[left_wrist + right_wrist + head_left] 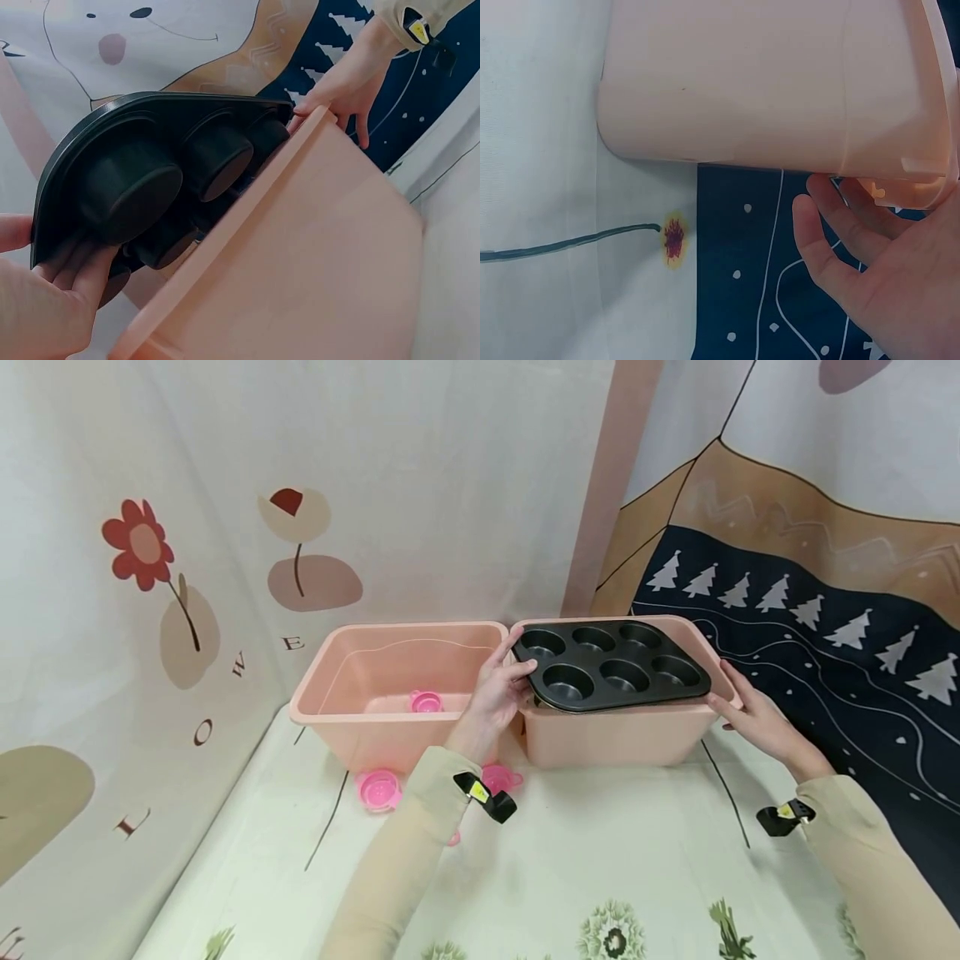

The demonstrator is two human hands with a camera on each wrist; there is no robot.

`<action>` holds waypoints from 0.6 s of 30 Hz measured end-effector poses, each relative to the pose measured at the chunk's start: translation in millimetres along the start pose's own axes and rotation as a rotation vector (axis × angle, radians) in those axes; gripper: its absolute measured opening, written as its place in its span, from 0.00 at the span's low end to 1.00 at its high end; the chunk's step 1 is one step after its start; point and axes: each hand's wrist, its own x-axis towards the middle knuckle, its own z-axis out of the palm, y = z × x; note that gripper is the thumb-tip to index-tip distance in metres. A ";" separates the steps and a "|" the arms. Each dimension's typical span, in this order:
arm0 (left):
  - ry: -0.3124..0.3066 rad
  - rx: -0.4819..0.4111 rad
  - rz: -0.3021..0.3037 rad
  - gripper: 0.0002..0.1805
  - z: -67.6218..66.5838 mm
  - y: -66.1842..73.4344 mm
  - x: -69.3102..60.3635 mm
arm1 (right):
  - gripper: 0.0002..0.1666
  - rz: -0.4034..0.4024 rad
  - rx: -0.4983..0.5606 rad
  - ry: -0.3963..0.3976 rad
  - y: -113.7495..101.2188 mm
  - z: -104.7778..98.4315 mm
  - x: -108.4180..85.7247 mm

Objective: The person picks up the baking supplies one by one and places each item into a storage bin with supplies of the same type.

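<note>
A black muffin pan (607, 662) with several round cups lies tilted over the top of the right pink bin (622, 735). My left hand (498, 689) grips its left end, thumb on the upper face and fingers underneath; the left wrist view shows the cups' undersides above the bin rim. My right hand (757, 718) is at the bin's right end. Its thumb touches near the pan's corner, while the fingers (825, 255) extend loosely outside the bin below its rim. What lies inside the right bin is mostly hidden by the pan.
Another pink bin (397, 731) stands to the left, with a small pink cup (427, 702) inside. On the cloth in front are a pink cup (379, 790) and another pink piece (498, 778), partly behind my left arm. Printed curtains (450, 485) hang behind.
</note>
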 end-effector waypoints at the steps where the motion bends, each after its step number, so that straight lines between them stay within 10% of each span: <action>1: -0.002 -0.001 0.002 0.38 0.8 0.7 1.5 | 0.46 0.010 0.002 0.000 -0.9 0.1 -0.2; 18: 0.049 0.085 -0.064 0.39 15.3 7.5 26.0 | 0.49 0.065 0.015 -0.003 -5.6 0.8 -1.1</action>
